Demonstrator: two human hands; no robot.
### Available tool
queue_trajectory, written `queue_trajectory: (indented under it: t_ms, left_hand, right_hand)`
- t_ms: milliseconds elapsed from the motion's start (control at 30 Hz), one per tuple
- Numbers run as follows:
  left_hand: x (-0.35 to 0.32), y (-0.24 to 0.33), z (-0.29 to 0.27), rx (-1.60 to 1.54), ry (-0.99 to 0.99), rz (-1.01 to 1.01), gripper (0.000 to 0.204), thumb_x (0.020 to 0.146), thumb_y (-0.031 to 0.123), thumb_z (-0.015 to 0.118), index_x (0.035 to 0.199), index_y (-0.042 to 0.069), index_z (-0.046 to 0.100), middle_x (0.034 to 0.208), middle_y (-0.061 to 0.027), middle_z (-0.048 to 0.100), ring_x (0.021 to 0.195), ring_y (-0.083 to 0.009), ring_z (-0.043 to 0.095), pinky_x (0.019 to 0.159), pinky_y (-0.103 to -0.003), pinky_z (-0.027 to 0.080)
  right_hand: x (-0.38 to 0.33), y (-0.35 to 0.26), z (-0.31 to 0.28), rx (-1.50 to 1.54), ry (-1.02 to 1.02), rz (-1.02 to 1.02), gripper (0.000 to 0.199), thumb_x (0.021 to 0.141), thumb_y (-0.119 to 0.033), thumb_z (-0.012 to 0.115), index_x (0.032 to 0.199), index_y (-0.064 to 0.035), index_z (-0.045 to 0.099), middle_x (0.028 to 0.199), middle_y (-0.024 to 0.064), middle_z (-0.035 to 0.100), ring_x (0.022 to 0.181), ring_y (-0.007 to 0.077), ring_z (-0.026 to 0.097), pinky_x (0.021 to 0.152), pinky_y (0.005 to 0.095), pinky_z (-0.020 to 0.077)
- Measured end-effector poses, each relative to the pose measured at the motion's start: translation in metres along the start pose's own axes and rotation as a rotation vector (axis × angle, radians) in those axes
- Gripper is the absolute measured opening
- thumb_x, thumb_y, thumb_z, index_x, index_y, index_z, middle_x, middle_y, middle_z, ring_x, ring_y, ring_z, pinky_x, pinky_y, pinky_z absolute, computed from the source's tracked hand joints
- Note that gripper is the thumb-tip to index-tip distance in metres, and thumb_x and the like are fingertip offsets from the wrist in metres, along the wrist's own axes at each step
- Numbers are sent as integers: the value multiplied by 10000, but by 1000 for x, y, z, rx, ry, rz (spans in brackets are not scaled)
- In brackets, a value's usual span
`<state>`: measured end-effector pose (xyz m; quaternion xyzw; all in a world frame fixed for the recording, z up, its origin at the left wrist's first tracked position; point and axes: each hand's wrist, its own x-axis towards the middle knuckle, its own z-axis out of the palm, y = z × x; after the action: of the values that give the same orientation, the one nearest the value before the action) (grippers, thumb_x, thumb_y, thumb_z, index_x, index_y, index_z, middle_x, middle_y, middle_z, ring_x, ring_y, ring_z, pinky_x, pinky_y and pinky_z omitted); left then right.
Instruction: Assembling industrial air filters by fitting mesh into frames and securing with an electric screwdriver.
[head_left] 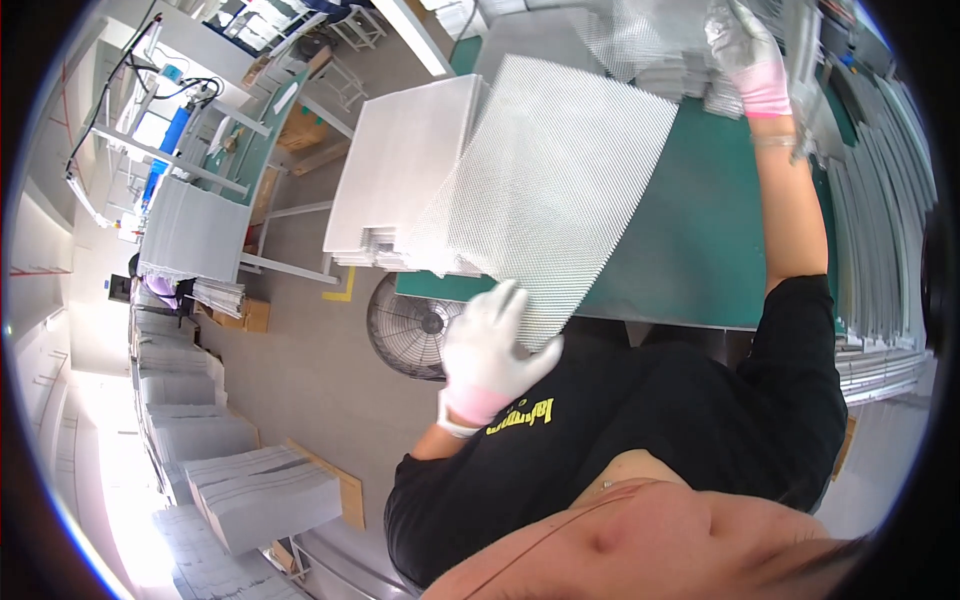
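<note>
A silvery mesh sheet [560,180] slants across the table, its left side overlapping a stack of pale panels [405,165]. My left hand [492,350], in a white glove with a pink cuff, is at the sheet's near corner, just off the table's front edge. The corner lies between its fingers and thumb. At the far right, my right arm stretches over the table. My right hand [750,55], in a similar glove, is beside shiny, plastic-like wrapping and bundles of grey pieces [670,80]. Its fingertips are partly cut off by the upper edge, so its grip is unclear.
The green tabletop [690,230] lies under my right arm. Thin panels stand in a row [875,220] along the right. A round floor fan [410,325] is below the table's left edge. Further left are another workbench [245,150] and several panel stacks [265,490].
</note>
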<state>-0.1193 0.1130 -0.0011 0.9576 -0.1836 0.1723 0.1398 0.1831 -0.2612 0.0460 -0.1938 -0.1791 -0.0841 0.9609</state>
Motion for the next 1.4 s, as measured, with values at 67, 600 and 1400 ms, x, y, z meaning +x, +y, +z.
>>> queue_trajectory:
  t_ms: [67, 600, 1400]
  left_hand:
    - [-2, 15, 33, -146, -86, 7, 624, 740, 418, 759, 1176, -8, 623, 1246, -164, 605, 1081, -334, 611, 899, -422, 505]
    - [25, 82, 198, -599, -251, 509, 362, 871, 201, 607, 1205, 59, 624, 1368, -169, 535, 969, -355, 651, 872, -417, 526]
    - [18, 40, 150, -2262, -246, -451, 636, 993, 404, 494, 1489, 43, 328, 1476, -143, 422, 1260, -318, 517, 1041, -420, 449]
  right_hand:
    - [13, -23, -44, -88, -85, -2, 241, 941, -122, 586, 1171, -75, 644, 994, 70, 688, 835, 157, 665, 694, 288, 556]
    - [-278, -19, -86, -525, 198, 74, 411, 902, 33, 613, 1302, -4, 523, 1301, 107, 571, 1120, 198, 603, 970, 351, 513]
    - [-375, -20, -93, -549, 365, -56, 332, 893, 40, 649, 1220, 15, 600, 1270, 126, 616, 1058, 182, 640, 944, 309, 520]
